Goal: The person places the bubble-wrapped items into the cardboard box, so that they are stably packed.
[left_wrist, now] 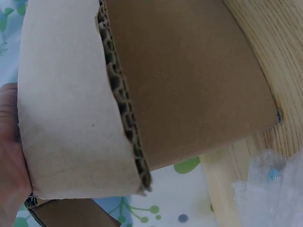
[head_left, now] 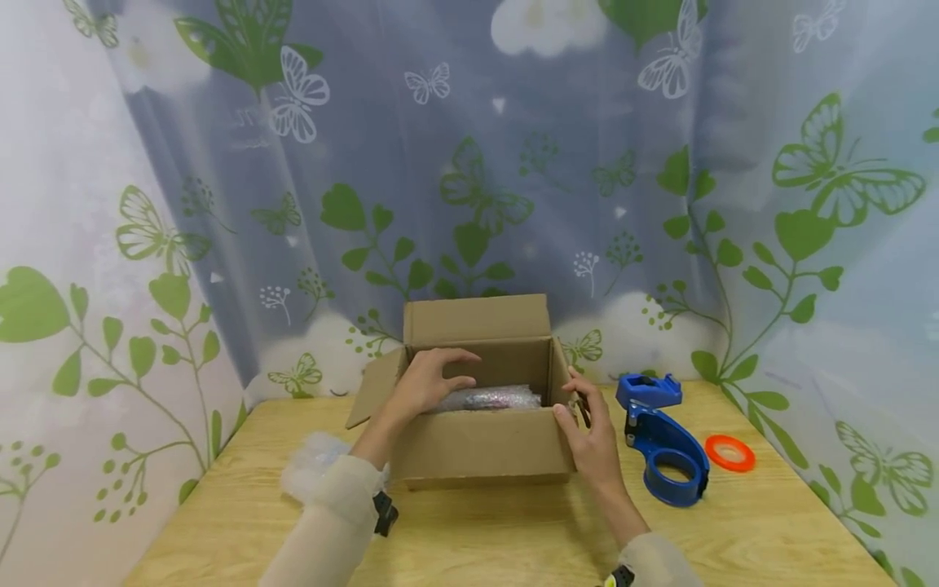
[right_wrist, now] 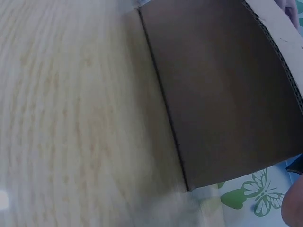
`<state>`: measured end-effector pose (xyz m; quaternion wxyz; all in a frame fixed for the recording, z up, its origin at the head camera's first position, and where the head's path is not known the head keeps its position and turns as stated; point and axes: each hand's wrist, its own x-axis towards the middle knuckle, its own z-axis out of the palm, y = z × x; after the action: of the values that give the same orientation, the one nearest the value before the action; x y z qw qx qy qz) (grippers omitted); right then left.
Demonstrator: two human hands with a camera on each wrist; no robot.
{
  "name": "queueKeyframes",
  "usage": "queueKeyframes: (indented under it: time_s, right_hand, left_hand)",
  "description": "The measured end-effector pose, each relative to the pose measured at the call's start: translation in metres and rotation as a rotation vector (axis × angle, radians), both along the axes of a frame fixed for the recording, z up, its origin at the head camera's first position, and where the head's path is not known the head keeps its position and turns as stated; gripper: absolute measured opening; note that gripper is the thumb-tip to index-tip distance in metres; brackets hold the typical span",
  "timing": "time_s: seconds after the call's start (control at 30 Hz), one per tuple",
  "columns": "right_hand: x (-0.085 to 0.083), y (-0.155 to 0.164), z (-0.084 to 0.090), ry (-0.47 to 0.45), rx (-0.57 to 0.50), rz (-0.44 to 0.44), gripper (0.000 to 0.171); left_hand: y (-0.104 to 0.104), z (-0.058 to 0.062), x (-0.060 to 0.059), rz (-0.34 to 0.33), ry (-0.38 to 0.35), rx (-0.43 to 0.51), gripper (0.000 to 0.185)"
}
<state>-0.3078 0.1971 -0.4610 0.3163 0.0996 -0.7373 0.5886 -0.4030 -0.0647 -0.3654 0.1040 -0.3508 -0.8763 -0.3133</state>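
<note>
An open cardboard box [head_left: 484, 444] stands on the table with its flaps folded outward. Inside lies a bubble-wrapped item [head_left: 495, 397], partly hidden by the front wall. My left hand [head_left: 429, 383] reaches over the box's left rim, fingers and thumb spread apart above the wrapped item with nothing between them. At the right front corner, my right hand [head_left: 597, 440] grips the box edge, its thumb by the front flap and its fingers along the right side. In the left wrist view, the front flap's torn corrugated edge [left_wrist: 123, 101] partly hides the left hand [left_wrist: 12, 161].
Crumpled bubble wrap [head_left: 315, 469] lies left of the box. To the right are a small blue tape dispenser [head_left: 649, 391], a larger blue hand-held tape dispenser [head_left: 689, 448] and an orange tape roll [head_left: 744, 458]. A patterned curtain [head_left: 499, 244] hangs behind the table [head_left: 469, 538].
</note>
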Motion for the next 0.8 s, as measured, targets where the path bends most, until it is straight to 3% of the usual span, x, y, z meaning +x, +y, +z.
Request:
queueKeyframes:
  time_s: [0.37,0.57,0.8]
  right_hand:
    - [-0.001,-0.005,-0.001,0.004,-0.003,-0.043,0.030]
    - [0.000,-0.005,-0.001,0.032,0.018,-0.068,0.042]
    - [0.000,-0.007,-0.005,0.074,0.013,-0.086,0.045]
  left_hand:
    - [-0.021,0.012,0.013,-0.057,-0.009,0.044,0.037]
    - [-0.054,0.024,0.028,-0.074,-0.011,0.044,0.041]
    - [-0.101,0.026,0.045,-0.037,-0.007,0.023,0.040]
